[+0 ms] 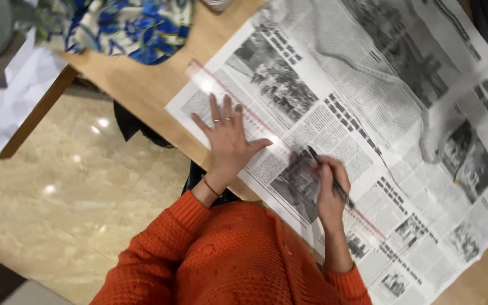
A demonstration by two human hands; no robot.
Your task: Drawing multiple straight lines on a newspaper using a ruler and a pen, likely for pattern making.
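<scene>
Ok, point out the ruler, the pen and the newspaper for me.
ruler (258, 125), head view, on its clear middle strip.
pen (327, 172), head view, on its dark barrel.
newspaper (391, 101), head view, on a bare printed page.

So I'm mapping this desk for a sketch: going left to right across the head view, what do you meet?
Blue floral cloth → left hand flat on the clear ruler → right hand holding a dark pen → spread newspaper.

Left hand (229, 141) flat on ruler (266, 135) over newspaper (402, 101), right hand (330, 189) gripping pen (330, 175).
</scene>
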